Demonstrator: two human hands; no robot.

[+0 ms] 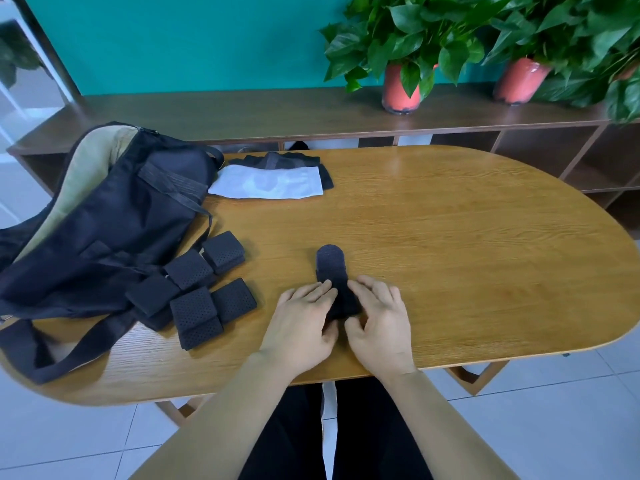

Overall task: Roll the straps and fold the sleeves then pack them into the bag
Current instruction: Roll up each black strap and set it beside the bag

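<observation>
Your left hand (304, 323) and right hand (377, 327) hide the near end of the strap (330, 263). At the left end of the table (450, 237) the bag (114, 216) is cut off by the edge; at its far side the white sleeve (266, 183) partly covers the black sleeve (277, 159).

On the table (450, 237) the bag (104, 220) lies left, rolled straps (194, 292) beside it, sleeves (270, 180) behind, one strap (330, 261) central.

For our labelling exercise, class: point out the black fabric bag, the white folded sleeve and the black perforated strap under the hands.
Black fabric bag (114, 216): head view, middle of its side panel.
White folded sleeve (266, 183): head view, centre of top face.
Black perforated strap (330, 259): head view, rounded far end.
</observation>
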